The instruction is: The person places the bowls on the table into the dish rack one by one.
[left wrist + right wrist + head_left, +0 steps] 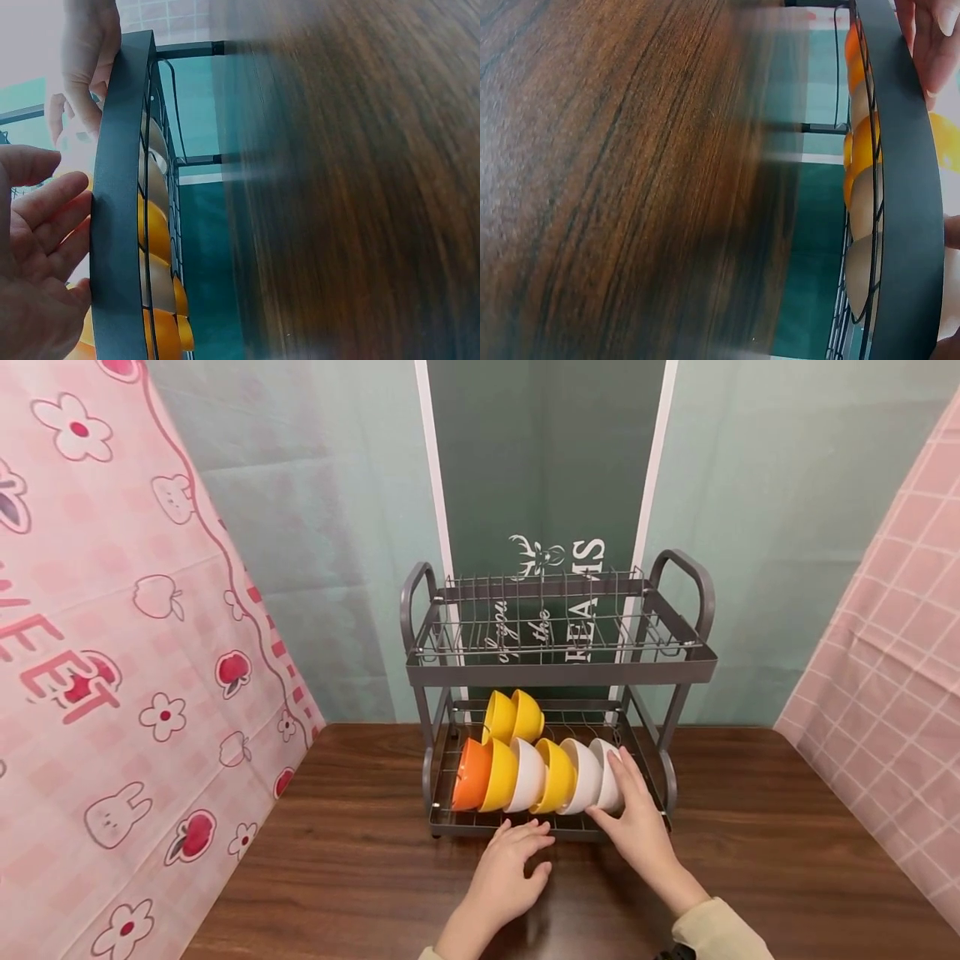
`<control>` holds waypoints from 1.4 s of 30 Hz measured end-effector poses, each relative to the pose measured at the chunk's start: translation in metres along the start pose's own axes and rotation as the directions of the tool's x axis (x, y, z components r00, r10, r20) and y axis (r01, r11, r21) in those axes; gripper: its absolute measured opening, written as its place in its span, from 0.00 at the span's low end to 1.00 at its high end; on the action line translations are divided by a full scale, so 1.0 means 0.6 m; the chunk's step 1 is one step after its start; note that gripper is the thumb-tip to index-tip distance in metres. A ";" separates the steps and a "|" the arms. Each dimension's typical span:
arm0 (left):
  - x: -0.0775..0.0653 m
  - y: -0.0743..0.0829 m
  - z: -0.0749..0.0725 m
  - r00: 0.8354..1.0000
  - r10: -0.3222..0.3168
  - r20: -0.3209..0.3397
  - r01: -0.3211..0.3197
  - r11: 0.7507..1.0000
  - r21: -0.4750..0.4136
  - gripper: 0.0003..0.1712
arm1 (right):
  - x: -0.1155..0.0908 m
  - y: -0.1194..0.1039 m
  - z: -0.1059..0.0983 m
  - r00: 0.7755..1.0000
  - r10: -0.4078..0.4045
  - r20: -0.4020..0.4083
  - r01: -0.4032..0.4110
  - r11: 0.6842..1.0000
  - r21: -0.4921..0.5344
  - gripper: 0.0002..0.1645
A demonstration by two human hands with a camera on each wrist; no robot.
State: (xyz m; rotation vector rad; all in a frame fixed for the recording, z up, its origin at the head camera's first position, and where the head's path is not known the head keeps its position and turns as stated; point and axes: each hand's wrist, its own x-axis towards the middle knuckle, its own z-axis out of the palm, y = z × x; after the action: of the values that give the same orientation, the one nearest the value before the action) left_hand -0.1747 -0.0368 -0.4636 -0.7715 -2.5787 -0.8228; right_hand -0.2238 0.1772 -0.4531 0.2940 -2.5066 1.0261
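A row of bowls stands on edge along the front of the lower rack tier: an orange bowl (470, 777) at the left end, then yellow and white ones. At the right end, my right hand (639, 827) grips the last white bowl (606, 774), fingers over its right side and thumb at its front. My left hand (506, 872) is by the front rail (120, 202), fingers loosely bent and holding nothing. Its fingertips are right at the rail, below the white and yellow bowls (557, 777) in the middle. Behind the row stand two yellow bowls (528, 717).
The dark two-tier dish rack (562, 674) has a wire upper tier and a looped handle (686, 581) at each side. It stands on a brown wooden table (322, 860). Pink cloth (150, 693) hangs at the left, a pink checked cloth (892, 652) at the right.
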 end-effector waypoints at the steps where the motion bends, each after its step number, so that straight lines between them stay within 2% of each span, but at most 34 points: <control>1: 0.000 0.000 0.000 1.000 -0.001 0.008 0.001 1.000 0.001 0.15 | -0.001 0.002 0.000 1.000 0.008 0.004 -0.008 1.000 0.006 0.55; 7: -0.001 0.000 -0.002 0.999 0.009 0.044 -0.010 1.000 0.012 0.16 | -0.007 0.009 0.000 1.000 0.024 0.021 -0.024 0.999 0.029 0.57; 16: 0.004 -0.001 -0.007 0.998 0.016 0.053 -0.017 1.000 0.016 0.16 | 0.001 0.009 -0.004 0.999 0.023 0.044 -0.024 1.000 0.020 0.56; 21: -0.001 0.001 -0.011 0.996 0.022 0.083 -0.024 1.000 0.020 0.17 | -0.007 0.011 0.000 0.999 0.016 0.036 -0.017 1.000 0.014 0.57; 32: 0.004 -0.001 -0.016 0.991 0.031 0.128 -0.036 0.999 0.037 0.20 | -0.001 0.011 -0.001 1.000 0.003 0.025 -0.002 1.000 -0.014 0.57; 38: 0.006 -0.007 -0.029 0.981 0.041 0.189 -0.054 0.996 0.064 0.21 | -0.002 0.008 -0.001 0.998 0.042 0.052 -0.041 0.999 -0.008 0.56; 40: 0.006 -0.009 -0.039 0.984 0.051 0.169 -0.066 0.995 0.081 0.20 | -0.002 0.006 -0.002 0.996 0.056 0.075 -0.056 0.998 -0.003 0.57; 42: 0.006 -0.011 -0.053 0.992 0.074 0.105 -0.086 0.991 0.107 0.20 | -0.002 0.003 -0.004 0.993 0.062 0.096 -0.061 0.998 -0.008 0.58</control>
State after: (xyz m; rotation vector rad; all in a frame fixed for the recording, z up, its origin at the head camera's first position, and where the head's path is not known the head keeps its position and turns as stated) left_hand -0.1769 -0.0592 -0.4400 -0.8978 -2.6365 -0.6249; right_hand -0.2229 0.1803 -0.4531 0.2719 -2.6186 1.0531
